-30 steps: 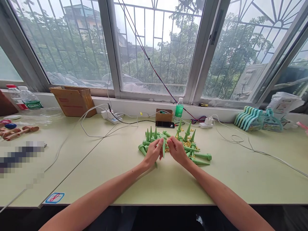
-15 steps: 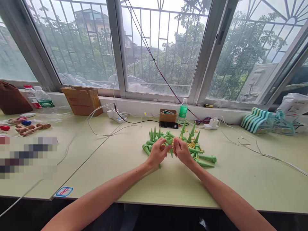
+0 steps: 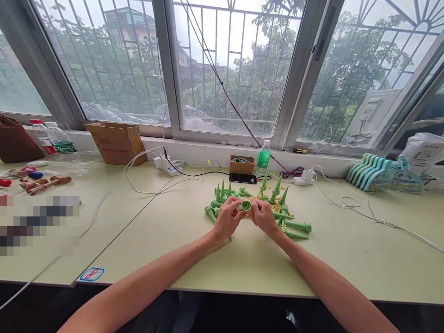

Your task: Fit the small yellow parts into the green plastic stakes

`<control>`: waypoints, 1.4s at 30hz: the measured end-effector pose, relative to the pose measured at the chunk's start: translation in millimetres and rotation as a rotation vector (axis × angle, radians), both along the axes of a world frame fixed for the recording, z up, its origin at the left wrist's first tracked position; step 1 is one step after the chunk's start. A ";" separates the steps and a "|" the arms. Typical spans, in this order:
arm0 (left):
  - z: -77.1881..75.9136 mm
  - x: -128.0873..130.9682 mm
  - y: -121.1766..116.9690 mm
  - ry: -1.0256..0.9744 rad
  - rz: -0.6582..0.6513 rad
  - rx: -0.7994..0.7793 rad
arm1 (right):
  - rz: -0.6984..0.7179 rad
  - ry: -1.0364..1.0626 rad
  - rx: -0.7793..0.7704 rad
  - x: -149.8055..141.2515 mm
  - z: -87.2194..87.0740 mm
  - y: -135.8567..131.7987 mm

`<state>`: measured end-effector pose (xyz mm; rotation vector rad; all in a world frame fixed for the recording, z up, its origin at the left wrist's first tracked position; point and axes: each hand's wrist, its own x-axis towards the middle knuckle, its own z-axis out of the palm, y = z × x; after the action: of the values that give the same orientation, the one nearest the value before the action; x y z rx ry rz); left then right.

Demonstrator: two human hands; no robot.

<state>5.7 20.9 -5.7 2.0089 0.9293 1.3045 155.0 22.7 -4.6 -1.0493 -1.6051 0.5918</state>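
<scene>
My left hand (image 3: 227,217) is closed around a green plastic watering spike (image 3: 246,206), its round open end turned towards me. My right hand (image 3: 264,215) is pinched against the right side of that end; anything small between its fingertips is hidden. Behind and beside both hands lies a pile of similar green spikes (image 3: 299,226), some standing point up, others on their sides. Small yellow pieces (image 3: 287,213) are scattered among them.
Behind the pile are a phone (image 3: 243,178), a small cardboard box (image 3: 242,165) and a green-labelled bottle (image 3: 264,157). White cables (image 3: 373,217) cross the table on both sides. Hangers (image 3: 369,173) stand at right, a larger carton (image 3: 116,144) at left.
The spike in my left hand has tilted, so its open end now faces me rather than upwards. My right fingertips have come up against its side.
</scene>
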 end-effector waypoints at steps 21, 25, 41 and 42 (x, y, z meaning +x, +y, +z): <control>9.6 1.2 -1.7 -0.267 -0.149 -0.452 | 0.048 -0.075 0.049 -2.2 -3.0 -1.3; 9.5 1.1 -2.5 -0.250 -0.173 -0.420 | 0.071 -0.065 0.049 -2.0 -4.5 -0.8; 4.8 -1.3 -2.4 -0.072 -0.100 -0.145 | 0.064 0.045 -0.003 -0.6 -2.2 0.7; 3.5 -1.0 -1.2 -0.068 -0.085 -0.111 | 0.058 0.039 -0.003 -0.4 -1.7 0.7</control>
<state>4.7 19.7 -2.2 1.8867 0.8559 1.2400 154.6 23.4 -6.3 -0.9901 -1.6051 0.6497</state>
